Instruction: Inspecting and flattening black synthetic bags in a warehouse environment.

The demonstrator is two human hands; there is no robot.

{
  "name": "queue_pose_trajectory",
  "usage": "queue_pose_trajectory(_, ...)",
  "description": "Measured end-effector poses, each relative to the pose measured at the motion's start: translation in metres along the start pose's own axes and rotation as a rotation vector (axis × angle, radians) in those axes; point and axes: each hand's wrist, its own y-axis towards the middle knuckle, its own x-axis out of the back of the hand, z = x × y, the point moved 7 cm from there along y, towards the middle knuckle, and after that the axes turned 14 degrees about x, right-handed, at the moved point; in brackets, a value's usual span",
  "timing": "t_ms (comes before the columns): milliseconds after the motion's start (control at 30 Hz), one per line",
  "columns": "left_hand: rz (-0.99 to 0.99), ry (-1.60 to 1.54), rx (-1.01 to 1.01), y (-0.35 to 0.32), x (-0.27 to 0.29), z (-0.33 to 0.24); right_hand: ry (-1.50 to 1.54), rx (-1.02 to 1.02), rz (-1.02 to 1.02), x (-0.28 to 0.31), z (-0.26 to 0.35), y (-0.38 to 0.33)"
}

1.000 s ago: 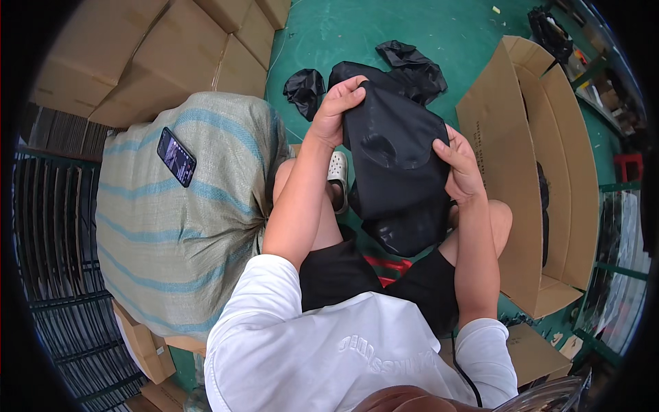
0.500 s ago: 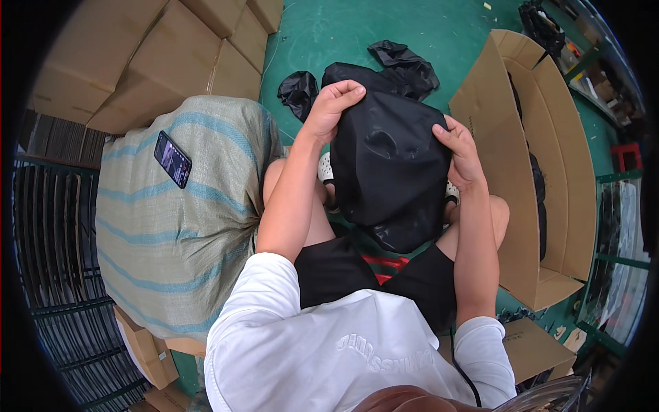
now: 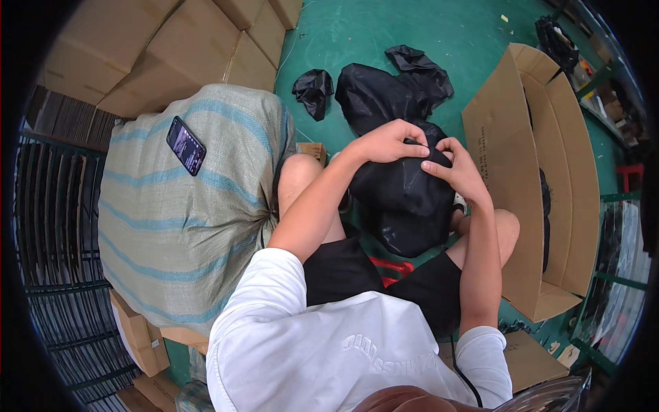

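A bulging black bag (image 3: 401, 206) of thin, slightly shiny material hangs between my knees. At its upper edge, my left hand (image 3: 395, 143) pinches the gathered material between thumb and fingers. Close beside it, my right hand (image 3: 461, 173) also grips the edge, fingers bent and thumb pressed in. The two hands almost meet at the bag's top right. What is inside the bag is hidden. Just beyond, more black bags (image 3: 374, 93) lie on the floor, with a crumpled black piece (image 3: 314, 94) to their left.
At my left stands a stuffed woven sack (image 3: 185, 233) with blue stripes, a phone (image 3: 186, 145) on top. Stacked cardboard boxes (image 3: 185, 51) rise behind it. An open carton (image 3: 498, 178) with black things inside stands at my right. The floor (image 3: 336, 31) is green.
Both hands have come together toward the bag's upper right, from being spread apart at its two sides. The bag's opened-out top is now bunched and lower.
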Motion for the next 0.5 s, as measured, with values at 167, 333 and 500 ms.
queue_pose_trajectory(167,0.06,-0.022,-0.052,0.0,-0.013,-0.01,-0.27,0.129,0.032,-0.011,0.006,0.006)
queue_pose_trajectory(333,-0.093,0.0,0.08,0.0,0.001,0.003,-0.22,-0.246,0.043,-0.038,0.009,-0.007)
queue_pose_trajectory(500,-0.57,-0.066,-0.082,-0.009,0.032,-0.012,0.418,-0.193,-0.213,-0.038,-0.01,-0.007)
